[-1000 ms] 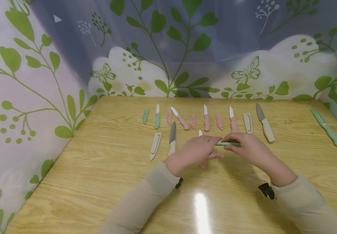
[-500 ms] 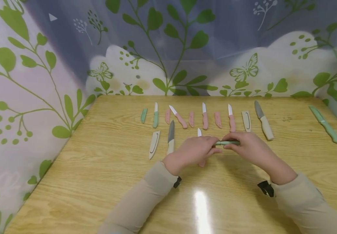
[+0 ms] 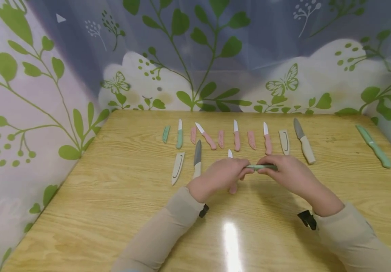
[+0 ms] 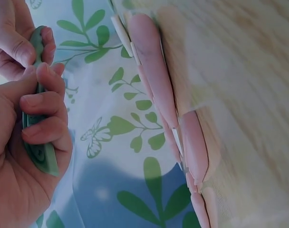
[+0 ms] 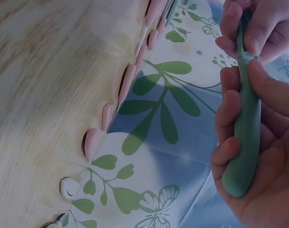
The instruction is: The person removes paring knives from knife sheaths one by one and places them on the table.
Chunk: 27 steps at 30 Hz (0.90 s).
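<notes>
Both hands hold one green knife (image 5: 247, 142) level above the table, end to end between them. My left hand (image 3: 220, 174) grips its green sheath (image 4: 44, 159), fingers curled round it in the left wrist view. My right hand (image 3: 290, 172) has its fingers wrapped round the rounded handle in the right wrist view. Handle and sheath meet at a narrow seam between the two hands; no bare blade shows. Beneath the left hand lies a pink knife (image 3: 233, 189), its middle hidden, with its white blade tip pointing to the back.
Along the back lie a small green knife (image 3: 180, 136), several pink knives (image 3: 237, 140) and pink sheaths (image 3: 220, 139), and a beige knife (image 3: 307, 148) beside its sheath (image 3: 284, 142). Another beige knife (image 3: 198, 153) and sheath (image 3: 177, 169) lie left. A sheathed green knife (image 3: 373, 146) is far right.
My left thumb has moved up from hanging apart to press against the green sheath beside the fingers. The right hand keeps its grip; the view has shifted slightly.
</notes>
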Motion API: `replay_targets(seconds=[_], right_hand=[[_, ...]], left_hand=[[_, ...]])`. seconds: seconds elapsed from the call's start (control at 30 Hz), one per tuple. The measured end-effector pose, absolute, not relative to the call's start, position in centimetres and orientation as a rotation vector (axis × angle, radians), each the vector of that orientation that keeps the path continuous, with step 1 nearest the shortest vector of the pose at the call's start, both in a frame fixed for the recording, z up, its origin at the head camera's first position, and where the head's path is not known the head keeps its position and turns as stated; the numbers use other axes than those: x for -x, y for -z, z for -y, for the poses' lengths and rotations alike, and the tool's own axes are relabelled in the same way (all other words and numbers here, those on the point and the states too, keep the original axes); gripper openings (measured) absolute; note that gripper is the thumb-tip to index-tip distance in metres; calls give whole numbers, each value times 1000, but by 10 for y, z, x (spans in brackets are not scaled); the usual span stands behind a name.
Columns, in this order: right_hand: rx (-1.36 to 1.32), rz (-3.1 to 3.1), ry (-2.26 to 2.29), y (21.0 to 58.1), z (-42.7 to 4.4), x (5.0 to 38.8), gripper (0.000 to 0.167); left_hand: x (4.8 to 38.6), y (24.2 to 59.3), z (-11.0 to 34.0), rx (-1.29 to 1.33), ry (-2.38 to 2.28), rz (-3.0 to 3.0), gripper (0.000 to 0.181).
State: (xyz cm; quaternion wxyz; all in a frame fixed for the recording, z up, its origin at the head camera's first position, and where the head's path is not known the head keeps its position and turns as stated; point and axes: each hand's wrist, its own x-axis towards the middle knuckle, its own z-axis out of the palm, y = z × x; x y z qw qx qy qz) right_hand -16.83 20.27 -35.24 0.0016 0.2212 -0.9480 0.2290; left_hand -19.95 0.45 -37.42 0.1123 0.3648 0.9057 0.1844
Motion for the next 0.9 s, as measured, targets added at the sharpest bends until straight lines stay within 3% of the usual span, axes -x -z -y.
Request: replay_targets(seconds=[0.9], right_hand=[[-702,2963,-675,350,-205,166,19]], left_hand=[[199,371,-2,-1073,-581,-2610,34]])
